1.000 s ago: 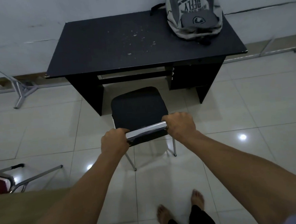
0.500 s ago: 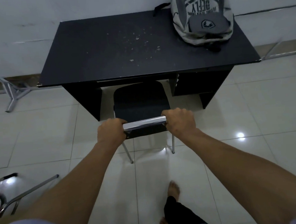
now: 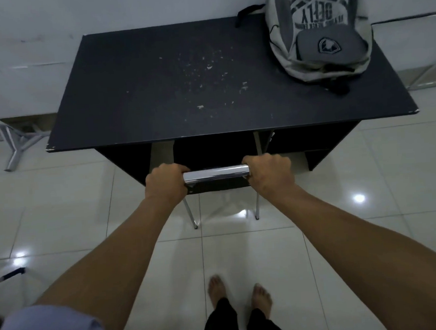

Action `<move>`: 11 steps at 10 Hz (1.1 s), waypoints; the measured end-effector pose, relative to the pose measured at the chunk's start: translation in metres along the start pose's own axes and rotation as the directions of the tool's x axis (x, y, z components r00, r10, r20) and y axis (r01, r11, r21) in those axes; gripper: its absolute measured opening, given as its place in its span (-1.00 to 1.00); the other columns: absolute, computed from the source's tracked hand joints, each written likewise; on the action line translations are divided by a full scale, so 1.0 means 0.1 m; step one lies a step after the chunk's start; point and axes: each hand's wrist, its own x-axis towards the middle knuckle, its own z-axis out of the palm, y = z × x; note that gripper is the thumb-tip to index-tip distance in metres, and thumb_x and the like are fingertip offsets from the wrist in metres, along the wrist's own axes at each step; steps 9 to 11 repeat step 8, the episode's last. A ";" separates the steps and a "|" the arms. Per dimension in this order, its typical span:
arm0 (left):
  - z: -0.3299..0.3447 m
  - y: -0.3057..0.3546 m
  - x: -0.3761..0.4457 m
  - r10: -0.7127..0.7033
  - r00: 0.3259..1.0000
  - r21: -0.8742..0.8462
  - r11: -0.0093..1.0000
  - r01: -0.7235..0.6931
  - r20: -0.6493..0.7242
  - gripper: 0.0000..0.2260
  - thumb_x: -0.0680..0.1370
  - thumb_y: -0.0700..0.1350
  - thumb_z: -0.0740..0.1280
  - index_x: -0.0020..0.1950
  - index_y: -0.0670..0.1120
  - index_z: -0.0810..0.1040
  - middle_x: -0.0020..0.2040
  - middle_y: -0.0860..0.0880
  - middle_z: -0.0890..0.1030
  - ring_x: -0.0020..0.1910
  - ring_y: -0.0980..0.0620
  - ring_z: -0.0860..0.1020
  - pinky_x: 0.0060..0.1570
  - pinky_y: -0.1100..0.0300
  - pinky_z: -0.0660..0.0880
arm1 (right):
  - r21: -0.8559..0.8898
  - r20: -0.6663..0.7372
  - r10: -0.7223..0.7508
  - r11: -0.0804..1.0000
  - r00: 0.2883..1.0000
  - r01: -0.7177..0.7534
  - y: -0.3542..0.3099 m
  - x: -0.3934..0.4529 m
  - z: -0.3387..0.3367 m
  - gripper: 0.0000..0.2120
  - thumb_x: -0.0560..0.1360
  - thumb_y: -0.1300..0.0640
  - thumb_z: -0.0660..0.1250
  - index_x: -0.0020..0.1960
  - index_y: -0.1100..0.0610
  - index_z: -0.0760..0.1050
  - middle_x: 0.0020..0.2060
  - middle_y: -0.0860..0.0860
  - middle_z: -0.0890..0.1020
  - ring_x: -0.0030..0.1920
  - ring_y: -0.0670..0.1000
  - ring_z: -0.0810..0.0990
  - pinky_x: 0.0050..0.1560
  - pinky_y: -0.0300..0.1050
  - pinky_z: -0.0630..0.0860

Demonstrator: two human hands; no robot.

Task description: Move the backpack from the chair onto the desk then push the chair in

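White tiled floor (image 3: 61, 212), black tabletop (image 3: 156, 97): grey printed backpack (image 3: 318, 31) sits at its two o'clock corner. Left hand (image 3: 165, 182) and right hand (image 3: 270, 174), fingers wrapped tight, grip the black chair's chrome back rail (image 3: 216, 172), lying crosswise; seat mostly beneath, twelve o'clock.

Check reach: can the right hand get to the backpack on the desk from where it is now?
Probably yes. The backpack sits at the desk's far right corner with bare desktop before it, nothing in the way. But the right hand is clamped on the chair's chrome bar and must let go first.
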 end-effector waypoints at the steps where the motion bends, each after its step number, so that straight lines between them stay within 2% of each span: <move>1: -0.09 -0.02 0.32 0.012 1.000 0.004 1.000 -0.012 0.004 -0.61 0.49 -0.12 0.45 0.30 0.13 0.64 0.05 -0.08 0.72 0.03 -0.17 0.66 0.04 -0.03 0.63 | 0.011 0.007 0.028 1.000 1.000 -0.028 0.01 0.31 -0.01 -0.79 0.54 0.06 0.40 0.16 -0.05 0.58 -0.18 0.02 0.67 -0.13 0.13 0.68 -0.21 -0.09 0.39; 3: -0.23 0.01 0.94 0.070 0.998 0.014 0.997 -0.070 -0.003 -0.60 0.49 -0.16 0.44 0.30 0.10 0.65 0.08 -0.13 0.70 0.06 -0.22 0.64 0.02 -0.03 0.59 | 0.014 -0.030 0.106 0.994 0.994 -0.105 0.08 0.86 -0.04 -0.80 0.52 0.05 0.43 0.14 -0.04 0.61 -0.14 0.04 0.69 -0.10 0.16 0.68 -0.15 -0.04 0.47; 5: -0.22 -0.02 1.24 0.112 0.994 0.062 0.992 -0.113 0.020 -0.62 0.49 -0.13 0.45 0.31 0.08 0.64 0.07 -0.12 0.70 0.04 -0.18 0.64 -0.05 0.03 0.55 | -0.037 -0.036 0.130 0.991 0.991 -0.131 0.18 1.14 0.06 -0.83 0.50 0.00 0.46 0.08 -0.06 0.61 -0.23 0.01 0.67 -0.21 0.12 0.67 -0.25 -0.11 0.38; 6: -0.22 -0.03 1.25 0.113 0.993 0.029 0.993 -0.114 0.017 -0.65 0.50 -0.09 0.45 0.29 0.06 0.65 0.05 -0.10 0.70 0.02 -0.15 0.65 -0.11 0.06 0.52 | 0.019 -0.031 0.153 0.988 0.988 -0.153 0.13 1.14 0.07 -0.82 0.48 0.04 0.48 0.07 -0.04 0.60 -0.19 0.01 0.67 -0.18 0.12 0.67 -0.23 -0.10 0.41; 7: -0.21 -0.05 1.25 0.132 0.991 -0.025 0.991 -0.131 0.013 -0.57 0.47 0.05 0.51 0.33 0.04 0.61 0.11 -0.08 0.70 0.08 -0.13 0.64 -0.05 0.06 0.52 | 0.080 -0.029 0.168 0.983 0.985 -0.165 0.10 1.15 0.06 -0.74 0.44 0.05 0.52 0.10 -0.03 0.59 -0.08 0.01 0.67 -0.07 0.11 0.66 -0.12 -0.04 0.52; 8: -0.22 -0.11 1.18 0.162 0.975 0.019 0.986 -0.167 0.155 -0.10 0.32 0.35 0.52 0.58 0.07 0.32 0.43 -0.08 0.53 0.43 -0.16 0.45 0.42 -0.19 0.34 | 0.120 0.205 0.109 0.984 0.973 -0.135 0.18 1.07 0.04 -0.31 0.41 -0.11 0.52 0.47 -0.11 0.36 0.35 0.05 0.53 0.38 0.16 0.46 0.39 0.23 0.35; 11: -0.22 -0.11 1.18 0.162 0.975 0.019 0.986 -0.167 0.155 -0.10 0.32 0.35 0.52 0.58 0.07 0.32 0.43 -0.08 0.53 0.43 -0.16 0.45 0.42 -0.19 0.34 | 0.120 0.205 0.109 0.984 0.973 -0.135 0.18 1.07 0.04 -0.31 0.41 -0.11 0.52 0.47 -0.11 0.36 0.35 0.05 0.53 0.38 0.16 0.46 0.39 0.23 0.35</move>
